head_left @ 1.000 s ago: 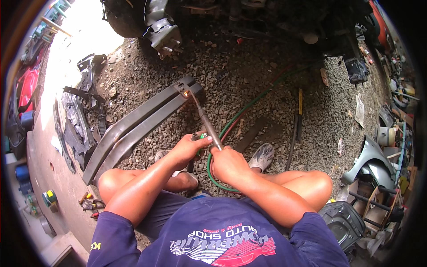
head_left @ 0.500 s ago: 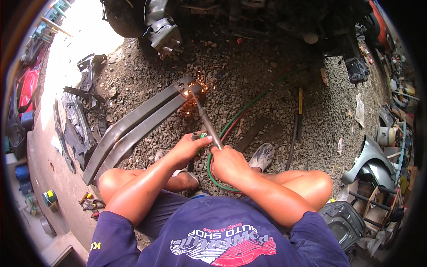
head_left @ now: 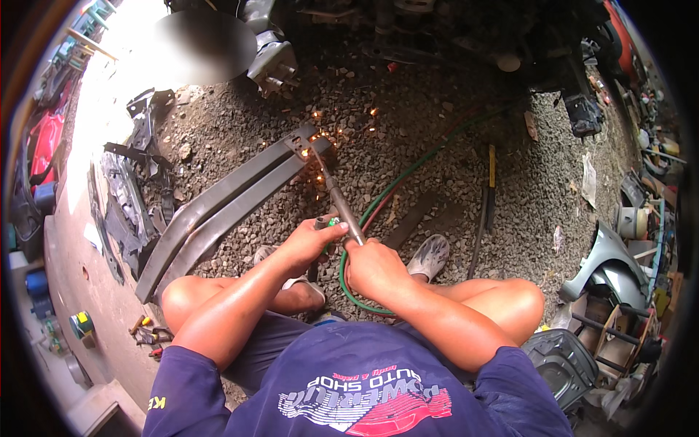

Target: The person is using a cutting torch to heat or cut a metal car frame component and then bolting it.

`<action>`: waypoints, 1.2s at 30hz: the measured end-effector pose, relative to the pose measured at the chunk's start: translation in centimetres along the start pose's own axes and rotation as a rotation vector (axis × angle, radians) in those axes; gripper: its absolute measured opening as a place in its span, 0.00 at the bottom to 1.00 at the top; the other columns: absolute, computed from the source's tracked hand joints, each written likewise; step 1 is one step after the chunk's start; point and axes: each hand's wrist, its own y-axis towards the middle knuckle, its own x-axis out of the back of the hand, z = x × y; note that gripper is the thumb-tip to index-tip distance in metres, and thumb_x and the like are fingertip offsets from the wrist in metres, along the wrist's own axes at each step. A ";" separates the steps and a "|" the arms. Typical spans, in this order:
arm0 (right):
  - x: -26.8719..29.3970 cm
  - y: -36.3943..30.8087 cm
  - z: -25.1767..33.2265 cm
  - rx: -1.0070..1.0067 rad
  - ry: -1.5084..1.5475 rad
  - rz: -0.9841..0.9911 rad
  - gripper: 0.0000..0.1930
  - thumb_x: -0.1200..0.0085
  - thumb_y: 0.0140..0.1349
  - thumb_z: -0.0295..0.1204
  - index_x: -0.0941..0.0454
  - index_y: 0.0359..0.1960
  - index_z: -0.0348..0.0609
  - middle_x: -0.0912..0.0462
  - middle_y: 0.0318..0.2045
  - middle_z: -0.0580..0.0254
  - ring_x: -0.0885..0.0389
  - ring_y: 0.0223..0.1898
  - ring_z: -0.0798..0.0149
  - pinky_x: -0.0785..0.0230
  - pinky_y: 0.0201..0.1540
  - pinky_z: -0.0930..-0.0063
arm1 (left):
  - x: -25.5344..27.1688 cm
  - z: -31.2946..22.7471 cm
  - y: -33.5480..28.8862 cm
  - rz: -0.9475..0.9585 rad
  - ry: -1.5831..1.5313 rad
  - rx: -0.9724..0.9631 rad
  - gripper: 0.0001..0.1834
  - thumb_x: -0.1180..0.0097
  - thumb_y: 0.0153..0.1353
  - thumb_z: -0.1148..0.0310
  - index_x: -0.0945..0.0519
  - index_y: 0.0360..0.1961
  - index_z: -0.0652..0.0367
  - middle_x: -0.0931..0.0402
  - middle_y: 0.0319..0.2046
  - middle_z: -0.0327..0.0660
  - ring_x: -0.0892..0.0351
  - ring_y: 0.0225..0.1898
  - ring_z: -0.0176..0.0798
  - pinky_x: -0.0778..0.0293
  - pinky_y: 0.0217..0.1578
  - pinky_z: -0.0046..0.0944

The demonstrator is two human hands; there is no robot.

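Observation:
My right hand (head_left: 375, 268) is wrapped around the rear of a long metal gas torch (head_left: 341, 201). Fingers of my left hand (head_left: 309, 240) close at the torch's side, by a green fitting (head_left: 333, 221) and a short dark cylinder. The torch's thin tip points away from me, at the holed end plate (head_left: 299, 143) of a bent grey steel bracket (head_left: 211, 193). Small orange sparks (head_left: 317, 137) fly around that end. The bracket lies on gravel, its two long bars reaching back toward my left knee. My palms' undersides are hidden.
Green and red hoses (head_left: 393, 191) loop across the gravel to my right. Beyond them lies a yellow-and-black handled tool (head_left: 491, 186). Crumpled car parts (head_left: 127, 207) sit at left, a silver fender (head_left: 606, 262) at right. A dark vehicle underside (head_left: 437, 44) spans the far side.
The sparks have thinned near the torch tip and scattered wider, some farther right. Both hands and the torch hold nearly the same place; the bracket has not moved.

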 end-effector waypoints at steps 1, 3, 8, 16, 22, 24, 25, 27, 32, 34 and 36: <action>0.0 0.0 0.0 0.003 0.000 0.002 0.13 0.45 0.66 0.22 0.17 0.50 0.34 0.12 0.45 0.34 0.08 0.47 0.35 0.14 0.51 0.43 | 0.0 0.0 0.0 0.003 -0.007 -0.003 0.32 0.32 0.76 0.54 0.22 0.77 0.50 0.24 0.34 0.26 0.30 0.30 0.26 0.35 0.29 0.32; 0.0 0.0 0.0 0.003 -0.003 0.004 0.13 0.45 0.66 0.22 0.17 0.51 0.34 0.12 0.45 0.34 0.08 0.47 0.35 0.13 0.51 0.43 | 0.0 0.0 0.0 0.007 -0.009 -0.004 0.33 0.32 0.76 0.54 0.22 0.78 0.50 0.24 0.34 0.26 0.30 0.30 0.26 0.35 0.29 0.32; -0.1 0.0 -0.1 0.010 -0.011 -0.001 0.13 0.45 0.67 0.23 0.18 0.52 0.34 0.12 0.45 0.34 0.08 0.47 0.36 0.13 0.51 0.43 | 0.0 0.0 0.0 0.010 -0.013 -0.010 0.33 0.31 0.76 0.54 0.22 0.78 0.50 0.24 0.34 0.26 0.29 0.30 0.26 0.35 0.30 0.32; 0.0 -0.1 0.0 0.015 -0.008 -0.011 0.12 0.46 0.68 0.22 0.17 0.50 0.34 0.12 0.44 0.34 0.07 0.47 0.35 0.13 0.50 0.42 | 0.1 0.0 0.0 0.010 -0.002 -0.011 0.31 0.31 0.76 0.54 0.21 0.76 0.50 0.24 0.34 0.26 0.29 0.31 0.26 0.35 0.30 0.32; -0.1 -0.1 0.0 0.025 -0.005 -0.029 0.12 0.46 0.67 0.22 0.17 0.50 0.34 0.11 0.43 0.34 0.08 0.47 0.36 0.13 0.50 0.43 | 0.0 0.0 -0.1 -0.001 0.005 -0.022 0.33 0.31 0.76 0.53 0.22 0.78 0.50 0.23 0.34 0.26 0.29 0.31 0.25 0.35 0.30 0.32; -0.1 -0.1 0.0 0.026 -0.007 -0.028 0.12 0.46 0.67 0.22 0.17 0.50 0.34 0.11 0.43 0.35 0.08 0.47 0.36 0.13 0.50 0.43 | 0.0 0.0 -0.2 -0.003 0.006 -0.020 0.34 0.31 0.76 0.53 0.22 0.78 0.51 0.23 0.35 0.26 0.29 0.31 0.25 0.35 0.30 0.32; -0.1 -0.1 0.0 0.026 -0.010 -0.028 0.12 0.46 0.67 0.22 0.18 0.49 0.34 0.11 0.43 0.35 0.08 0.47 0.36 0.13 0.50 0.43 | -0.1 -0.1 -0.2 -0.004 0.008 -0.018 0.34 0.31 0.76 0.53 0.22 0.78 0.51 0.23 0.35 0.26 0.29 0.31 0.25 0.34 0.30 0.32; -0.7 -0.1 -0.5 0.043 0.004 -0.053 0.12 0.46 0.67 0.24 0.18 0.49 0.33 0.12 0.41 0.33 0.08 0.44 0.34 0.14 0.48 0.41 | -0.1 -0.1 -0.2 -0.003 0.013 -0.019 0.34 0.31 0.76 0.53 0.22 0.78 0.51 0.23 0.35 0.26 0.29 0.31 0.25 0.34 0.30 0.32; -0.6 -0.1 -0.3 0.049 0.020 -0.070 0.12 0.46 0.68 0.26 0.18 0.50 0.33 0.13 0.40 0.30 0.09 0.41 0.32 0.14 0.47 0.40 | -0.1 0.0 -0.2 -0.013 0.014 -0.016 0.33 0.32 0.76 0.53 0.22 0.78 0.51 0.23 0.35 0.26 0.29 0.31 0.26 0.34 0.30 0.32; -0.2 -0.1 0.0 0.018 -0.004 -0.029 0.12 0.46 0.67 0.22 0.18 0.49 0.34 0.11 0.42 0.35 0.08 0.47 0.36 0.13 0.50 0.43 | 0.0 0.0 -0.1 -0.004 0.029 -0.011 0.33 0.32 0.76 0.52 0.22 0.78 0.50 0.23 0.35 0.26 0.29 0.31 0.26 0.34 0.30 0.32; -0.2 -0.1 0.0 0.012 -0.009 -0.022 0.12 0.46 0.67 0.22 0.18 0.49 0.34 0.11 0.43 0.34 0.08 0.47 0.36 0.13 0.50 0.43 | -0.1 0.0 -0.1 -0.005 0.026 -0.008 0.33 0.32 0.76 0.52 0.21 0.78 0.50 0.23 0.35 0.26 0.29 0.31 0.26 0.34 0.30 0.32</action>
